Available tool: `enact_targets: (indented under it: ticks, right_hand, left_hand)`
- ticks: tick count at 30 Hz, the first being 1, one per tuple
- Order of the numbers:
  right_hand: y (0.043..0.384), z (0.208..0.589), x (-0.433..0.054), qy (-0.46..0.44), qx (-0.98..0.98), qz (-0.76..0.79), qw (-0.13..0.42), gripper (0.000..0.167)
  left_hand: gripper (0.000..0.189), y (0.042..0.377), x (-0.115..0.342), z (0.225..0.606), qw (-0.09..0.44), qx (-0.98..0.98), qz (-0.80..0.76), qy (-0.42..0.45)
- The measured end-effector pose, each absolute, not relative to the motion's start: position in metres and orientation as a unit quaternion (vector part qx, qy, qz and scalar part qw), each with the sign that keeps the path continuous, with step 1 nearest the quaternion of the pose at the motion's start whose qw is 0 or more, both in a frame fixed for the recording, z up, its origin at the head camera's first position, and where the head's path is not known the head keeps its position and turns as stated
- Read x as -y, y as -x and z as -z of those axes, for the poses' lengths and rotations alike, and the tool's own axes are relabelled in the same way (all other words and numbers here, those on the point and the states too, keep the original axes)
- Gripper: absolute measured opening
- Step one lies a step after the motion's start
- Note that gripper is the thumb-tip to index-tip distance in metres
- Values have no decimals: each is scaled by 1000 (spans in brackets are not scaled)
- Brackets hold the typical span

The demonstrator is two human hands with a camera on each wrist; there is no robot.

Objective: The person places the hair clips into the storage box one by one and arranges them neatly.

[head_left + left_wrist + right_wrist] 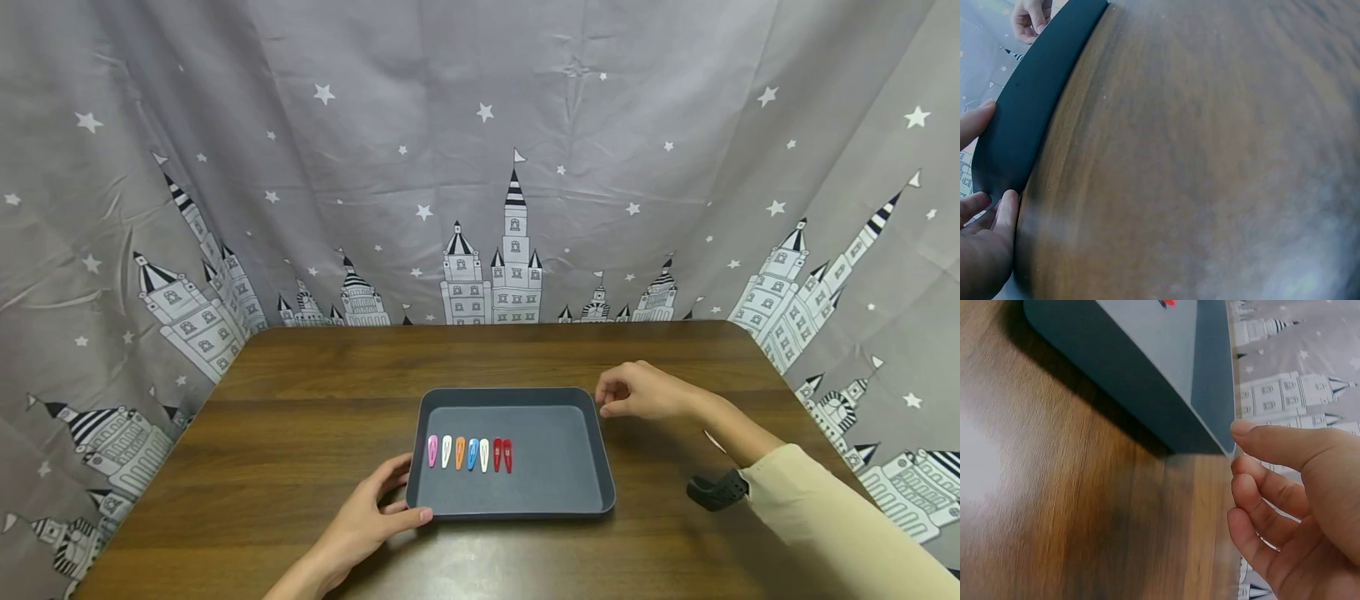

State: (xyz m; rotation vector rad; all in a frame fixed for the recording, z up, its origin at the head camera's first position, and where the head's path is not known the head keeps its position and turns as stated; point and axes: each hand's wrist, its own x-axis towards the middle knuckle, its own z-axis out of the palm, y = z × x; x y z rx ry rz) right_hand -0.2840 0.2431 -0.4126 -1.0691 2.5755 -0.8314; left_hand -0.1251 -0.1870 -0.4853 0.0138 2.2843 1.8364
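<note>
A dark grey rectangular tray (547,475) lies on the wooden table. In its left half, snap hair clips form a row: a pink clip (432,451), a white clip (446,451), an orange clip (460,453), a blue clip (472,455), another white clip (484,456) and two red clips (507,457). My left hand (371,508) grips the tray's front left corner, thumb at the front rim and fingers along the left side. Beside the back right rim, my right hand (645,392) hovers with loosely bent fingers (1266,512) and nothing between them.
The brown wooden table (300,400) extends around the tray on every side. Behind it hangs a grey curtain (420,167) printed with castles and stars. A black strap (717,491) sits at the right sleeve cuff (787,483).
</note>
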Motion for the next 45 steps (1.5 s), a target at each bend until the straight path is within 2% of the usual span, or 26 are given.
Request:
enact_targets:
  ticks: [19, 28, 36, 42, 45]
  right_hand:
    - [270, 414, -316, 289, -912, 272, 101, 10]
    - [261, 425, -348, 244, -921, 282, 115, 12]
    - [256, 437, -376, 241, -933, 252, 88, 14]
    - [253, 452, -385, 209, -931, 277, 113, 13]
    - [251, 457, -385, 206, -933, 278, 104, 13]
  left_hand:
    - [82, 127, 187, 486, 106, -776, -622, -7]
    - [83, 127, 187, 485, 107, -776, -621, -7]
    - [82, 128, 187, 485, 105, -775, -624, -6]
    - [83, 128, 186, 485, 100, -776, -622, 0]
    - [83, 127, 186, 486, 102, -778, -620, 2]
